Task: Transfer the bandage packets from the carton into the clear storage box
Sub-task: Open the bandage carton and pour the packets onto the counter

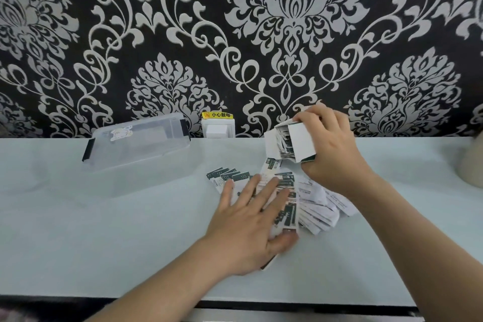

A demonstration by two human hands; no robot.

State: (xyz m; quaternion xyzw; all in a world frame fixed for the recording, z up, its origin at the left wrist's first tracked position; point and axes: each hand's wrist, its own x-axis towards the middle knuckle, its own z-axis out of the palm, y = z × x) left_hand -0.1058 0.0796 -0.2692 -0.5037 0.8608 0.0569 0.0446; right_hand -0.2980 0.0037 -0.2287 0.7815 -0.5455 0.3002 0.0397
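**Packets fanned out on the table, carton tilted above them**

The right hand (332, 149) is gripping the white carton (303, 141) with fingers curled round its far side, holding it tilted above the table (104, 230) with its open mouth facing down and to the left. Some packets are showing inside the mouth. Most of the bandage packets (311, 201) are lying in a loose, overlapping fan on the table just below the carton. The left hand (251, 219) is resting flat on the left part of the fan, fingers straight and spread, pressing down and pinching nothing.

The packets are looking thin, light and flexible, probably slick paper that slides over itself. A flat pile like this is likely to be hard to pinch from above. Squaring it into a stack and taking it by the long edges, thumb against fingers, seems the safer hold, since a loose grab could scatter them.

The clear storage box (136, 144) is sitting at the far left, well apart from the pile. It appears to be lidded, with black latches at each end and a small sticker (120, 133) on top, so it probably needs opening first. A wall switch (218, 129) under a yellow warning label (217, 114) is sitting on the patterned wallpaper (287, 21) between box and carton. A beige object (473, 162) is cut off at the right edge. Nothing is lying between pile and box.
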